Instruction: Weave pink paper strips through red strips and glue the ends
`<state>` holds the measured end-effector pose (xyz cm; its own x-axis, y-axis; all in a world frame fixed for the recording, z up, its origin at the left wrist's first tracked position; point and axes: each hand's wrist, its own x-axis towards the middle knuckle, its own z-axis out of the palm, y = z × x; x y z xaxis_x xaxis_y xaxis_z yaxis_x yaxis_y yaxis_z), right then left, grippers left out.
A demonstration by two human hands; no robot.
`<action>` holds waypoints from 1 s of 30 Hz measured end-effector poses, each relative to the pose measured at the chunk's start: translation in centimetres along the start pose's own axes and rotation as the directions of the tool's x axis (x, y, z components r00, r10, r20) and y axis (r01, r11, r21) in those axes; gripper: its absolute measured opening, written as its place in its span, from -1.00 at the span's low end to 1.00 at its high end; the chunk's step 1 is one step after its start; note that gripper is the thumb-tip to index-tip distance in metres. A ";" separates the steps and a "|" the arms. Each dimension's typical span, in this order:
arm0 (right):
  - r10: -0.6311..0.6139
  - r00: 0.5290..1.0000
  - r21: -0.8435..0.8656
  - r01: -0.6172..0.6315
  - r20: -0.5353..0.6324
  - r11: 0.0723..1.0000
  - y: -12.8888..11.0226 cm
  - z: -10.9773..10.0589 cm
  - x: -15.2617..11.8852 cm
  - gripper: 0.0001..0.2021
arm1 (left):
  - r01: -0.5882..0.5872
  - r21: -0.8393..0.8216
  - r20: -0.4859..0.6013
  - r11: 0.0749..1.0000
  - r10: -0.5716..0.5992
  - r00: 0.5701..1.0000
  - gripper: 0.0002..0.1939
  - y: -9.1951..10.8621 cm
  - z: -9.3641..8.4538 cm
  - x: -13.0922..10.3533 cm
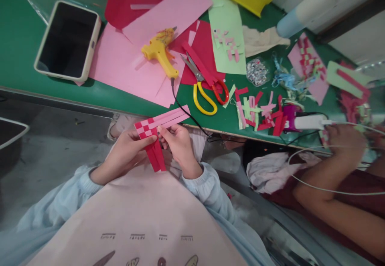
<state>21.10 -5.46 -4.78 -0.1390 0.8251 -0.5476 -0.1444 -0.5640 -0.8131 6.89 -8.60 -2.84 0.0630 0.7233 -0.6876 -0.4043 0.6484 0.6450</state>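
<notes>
Left hand (132,147) and right hand (177,143), grips nearly closed, pinch the woven paper strips (147,128) beside table's (120,100) near edge.

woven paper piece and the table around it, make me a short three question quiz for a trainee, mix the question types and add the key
1. True or false: the left hand and the right hand are both touching the woven paper.
2. Which item has one yellow handle and one red handle?
a) the phone
b) the scissors
c) the bottle
3. Fill in the missing word: the body of the glue gun is ____.

Key: 1 true; 2 b; 3 yellow
</notes>
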 end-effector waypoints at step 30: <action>0.031 0.996 -0.046 -0.027 0.088 0.999 -0.8 0.1 -0.8 -0.65 | -0.195 0.182 -0.117 0.964 0.218 0.969 -0.90 2.5 -0.6 1.0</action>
<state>21.21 -5.72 -3.68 -0.2291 0.8011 -0.5529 -0.0958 -0.5838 -0.8062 5.36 -6.43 -2.10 -0.1342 0.8145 -0.5645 -0.2355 0.5271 0.8165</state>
